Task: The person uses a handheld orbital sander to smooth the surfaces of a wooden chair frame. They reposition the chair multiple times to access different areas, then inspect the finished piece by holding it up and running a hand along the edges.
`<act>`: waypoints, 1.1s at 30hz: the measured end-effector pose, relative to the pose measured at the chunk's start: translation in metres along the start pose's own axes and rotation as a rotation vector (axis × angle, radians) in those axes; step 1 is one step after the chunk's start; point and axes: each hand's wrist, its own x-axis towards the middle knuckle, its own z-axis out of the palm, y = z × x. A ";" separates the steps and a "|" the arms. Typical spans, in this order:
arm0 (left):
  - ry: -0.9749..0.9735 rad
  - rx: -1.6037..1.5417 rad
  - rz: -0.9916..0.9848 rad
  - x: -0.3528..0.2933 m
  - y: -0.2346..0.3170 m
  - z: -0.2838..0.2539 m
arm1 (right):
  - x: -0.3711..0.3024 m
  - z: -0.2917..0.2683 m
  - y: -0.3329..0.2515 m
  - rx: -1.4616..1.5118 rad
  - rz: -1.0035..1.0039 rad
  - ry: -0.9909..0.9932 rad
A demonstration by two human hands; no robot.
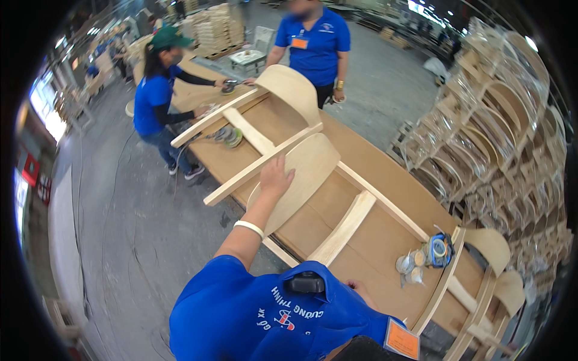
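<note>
My left hand (277, 177), with a white band at the wrist, lies on the pale curved wooden panel (307, 171) of a chair frame. Its fingers are stretched out over the wood near the frame rail (263, 164) of the neighbouring chair. Low in the middle, my right hand (359, 290) shows only in part past my blue shirt, near the curved crosspiece (344, 228) of the same frame; its fingers are mostly hidden. The long side rail (383, 201) of this frame runs toward the right, lying on the brown-covered table (376, 156).
Small containers (410, 265) and a blue-wrapped tub (439, 249) stand on the table. More chair frames (487, 249) lie at right. A sander (229, 136) rests beyond the left frame. Two co-workers in blue stand across and at left. Wrapped chair parts (487, 120) are stacked at right.
</note>
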 end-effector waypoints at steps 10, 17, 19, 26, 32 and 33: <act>-0.047 -0.016 -0.033 0.002 -0.001 0.001 | -0.007 0.005 -0.016 -0.031 -0.017 0.003; -0.071 -0.042 -0.048 0.003 -0.001 0.000 | -0.006 0.006 -0.007 -0.040 -0.039 0.037; -0.062 -0.029 -0.040 0.003 -0.003 0.002 | -0.004 0.007 -0.005 -0.018 -0.075 0.036; -0.031 -0.028 -0.025 0.003 -0.003 0.004 | -0.003 0.002 -0.008 -0.084 -0.017 0.011; -0.048 -0.029 -0.035 0.003 0.000 -0.001 | 0.000 0.003 -0.012 -0.105 -0.010 -0.001; -0.044 -0.035 -0.031 0.003 0.000 -0.002 | 0.001 0.003 -0.012 -0.108 -0.004 -0.004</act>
